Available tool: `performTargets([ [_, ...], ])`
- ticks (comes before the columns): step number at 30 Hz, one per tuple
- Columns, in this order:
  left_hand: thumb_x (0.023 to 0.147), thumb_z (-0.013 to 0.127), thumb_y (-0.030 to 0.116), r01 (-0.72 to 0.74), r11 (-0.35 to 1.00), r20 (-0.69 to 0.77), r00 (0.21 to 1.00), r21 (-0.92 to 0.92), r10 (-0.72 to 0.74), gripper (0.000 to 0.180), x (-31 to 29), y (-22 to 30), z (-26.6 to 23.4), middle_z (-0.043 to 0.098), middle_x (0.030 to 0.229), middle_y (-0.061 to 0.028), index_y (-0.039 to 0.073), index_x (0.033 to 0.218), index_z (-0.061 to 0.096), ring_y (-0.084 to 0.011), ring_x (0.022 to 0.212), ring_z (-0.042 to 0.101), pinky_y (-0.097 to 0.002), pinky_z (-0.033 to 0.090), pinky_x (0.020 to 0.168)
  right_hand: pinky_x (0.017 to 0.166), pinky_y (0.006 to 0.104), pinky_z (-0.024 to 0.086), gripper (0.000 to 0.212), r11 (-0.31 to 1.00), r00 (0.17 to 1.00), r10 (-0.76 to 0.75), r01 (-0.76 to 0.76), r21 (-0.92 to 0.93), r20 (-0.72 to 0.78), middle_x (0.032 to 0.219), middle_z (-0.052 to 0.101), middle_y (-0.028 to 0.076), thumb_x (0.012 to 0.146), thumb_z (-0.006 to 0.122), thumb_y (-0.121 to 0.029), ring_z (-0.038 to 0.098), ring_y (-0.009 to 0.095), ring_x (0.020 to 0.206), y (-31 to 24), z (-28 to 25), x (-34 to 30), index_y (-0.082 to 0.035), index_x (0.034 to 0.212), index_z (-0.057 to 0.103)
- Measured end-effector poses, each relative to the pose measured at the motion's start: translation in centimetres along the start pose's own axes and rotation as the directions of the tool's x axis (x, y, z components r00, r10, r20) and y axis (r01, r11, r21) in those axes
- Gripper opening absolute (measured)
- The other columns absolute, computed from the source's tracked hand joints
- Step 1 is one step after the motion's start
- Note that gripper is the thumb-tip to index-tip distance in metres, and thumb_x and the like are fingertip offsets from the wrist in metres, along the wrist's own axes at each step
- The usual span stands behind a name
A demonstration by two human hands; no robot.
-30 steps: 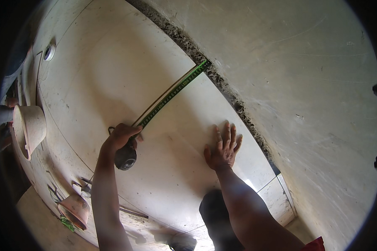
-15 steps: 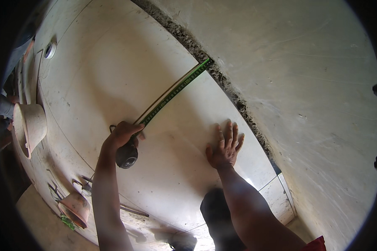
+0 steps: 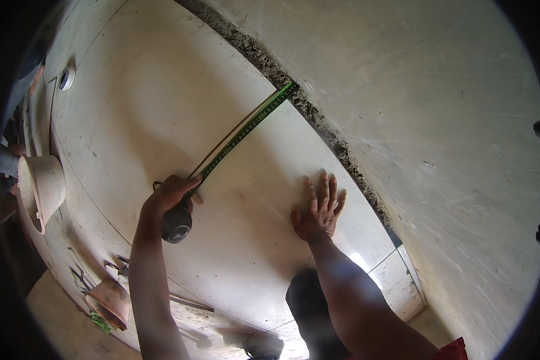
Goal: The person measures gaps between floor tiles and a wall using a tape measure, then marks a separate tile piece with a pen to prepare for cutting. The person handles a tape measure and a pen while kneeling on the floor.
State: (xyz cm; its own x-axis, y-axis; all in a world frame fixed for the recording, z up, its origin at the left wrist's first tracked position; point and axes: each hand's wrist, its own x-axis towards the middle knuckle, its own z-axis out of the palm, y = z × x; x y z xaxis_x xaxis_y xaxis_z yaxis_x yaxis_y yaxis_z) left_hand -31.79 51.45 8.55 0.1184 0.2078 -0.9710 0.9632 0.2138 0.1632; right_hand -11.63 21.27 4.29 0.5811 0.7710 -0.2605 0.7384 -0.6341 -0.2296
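Note:
A black tape measure [image 3: 177,223] sits in my left hand [image 3: 173,195], whose thumb lies on the start of the drawn-out blade. The green blade [image 3: 246,133] runs up and to the right across a large pale floor tile [image 3: 234,222], along a dark joint between two tiles. Its far end reaches into the rough mortar gap [image 3: 318,117] at the foot of the wall. To the right, my right hand [image 3: 318,219] is pressed flat on the tile with its fingers spread, holding nothing.
A plastered wall [image 3: 438,138] rises along the right side. At the left stand a pale bucket [image 3: 51,183] and a smaller reddish bucket [image 3: 111,297]. A white pipe opening [image 3: 67,78] is at the upper left. Another person's sleeve [image 3: 8,159] shows at the left edge.
The whole view has shifted slightly, so the tiles and tape sit a little further left. Both hands keep their places on the tile, and the tape stays drawn out to the gap.

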Motion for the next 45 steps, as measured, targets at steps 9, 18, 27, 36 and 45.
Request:
performTargets([
  [9, 0.096, 0.044, 0.065, -0.025, 0.999, -0.01, 1.0, -0.023, 0.025, 0.075, 0.4, -0.4, 0.2, 0.064, 0.056, -0.0095, -0.001, 0.077, 0.074, -0.0187, 0.049, 0.061, -0.0325, 0.052, 0.059, 0.118, 0.0642, 0.0, 0.088, 1.0, 1.0, -0.002, 0.002, 0.006, -0.006, 0.165, 0.012, 0.01, 0.079, 0.067, -0.045, 0.007, 0.031, 0.153, 0.2, 0.2, -0.1, -0.032, 0.155, 0.023],
  [18, 0.095, 0.048, 0.061, -0.018, 0.999, -0.032, 0.999, -0.048, 0.016, 0.07, 0.0, 0.3, 0.3, 0.066, 0.059, -0.0131, -0.002, 0.076, 0.072, -0.0196, 0.049, 0.062, -0.0329, 0.051, 0.057, 0.118, 0.0618, 0.001, 0.088, 1.0, 1.0, -0.021, 0.021, -0.016, -0.005, 0.164, 0.012, 0.013, 0.081, 0.064, -0.04, 0.007, 0.033, 0.152, 0.0, -0.2, -0.1, -0.029, 0.156, 0.021],
  [27, 0.094, 0.047, 0.063, -0.018, 0.999, -0.034, 0.999, -0.028, 0.017, 0.072, 0.4, 0.0, 0.3, 0.067, 0.061, -0.013, -0.002, 0.077, 0.072, -0.019, 0.049, 0.062, -0.0328, 0.051, 0.057, 0.117, 0.0648, 0.0, 0.089, 1.0, 1.0, -0.013, 0.013, 0.018, -0.024, 0.164, 0.012, 0.009, 0.079, 0.068, -0.044, 0.006, 0.031, 0.152, 0.1, 0.0, 0.0, -0.033, 0.155, 0.022],
  [36, 0.094, 0.048, 0.065, -0.024, 0.999, -0.02, 1.0, -0.031, 0.023, 0.074, 0.9, -0.2, 0.3, 0.067, 0.06, -0.0132, -0.003, 0.076, 0.073, -0.0197, 0.049, 0.062, -0.0333, 0.052, 0.059, 0.118, 0.0626, 0.001, 0.088, 1.0, 1.0, -0.008, 0.008, -0.004, 0.0, 0.164, 0.012, 0.01, 0.08, 0.066, -0.041, 0.007, 0.032, 0.152, 0.1, -0.1, -0.1, -0.031, 0.155, 0.021],
  [45, 0.095, 0.049, 0.062, -0.04, 0.998, -0.008, 0.999, -0.051, 0.04, 0.071, 0.8, -0.3, 0.1, 0.068, 0.063, -0.0136, -0.003, 0.078, 0.072, -0.0197, 0.049, 0.062, -0.0336, 0.052, 0.056, 0.119, 0.0609, 0.0, 0.087, 1.0, 1.0, -0.006, 0.006, -0.025, 0.014, 0.164, 0.011, 0.011, 0.081, 0.064, -0.041, 0.006, 0.032, 0.152, 0.0, -0.1, 0.0, -0.03, 0.156, 0.02],
])
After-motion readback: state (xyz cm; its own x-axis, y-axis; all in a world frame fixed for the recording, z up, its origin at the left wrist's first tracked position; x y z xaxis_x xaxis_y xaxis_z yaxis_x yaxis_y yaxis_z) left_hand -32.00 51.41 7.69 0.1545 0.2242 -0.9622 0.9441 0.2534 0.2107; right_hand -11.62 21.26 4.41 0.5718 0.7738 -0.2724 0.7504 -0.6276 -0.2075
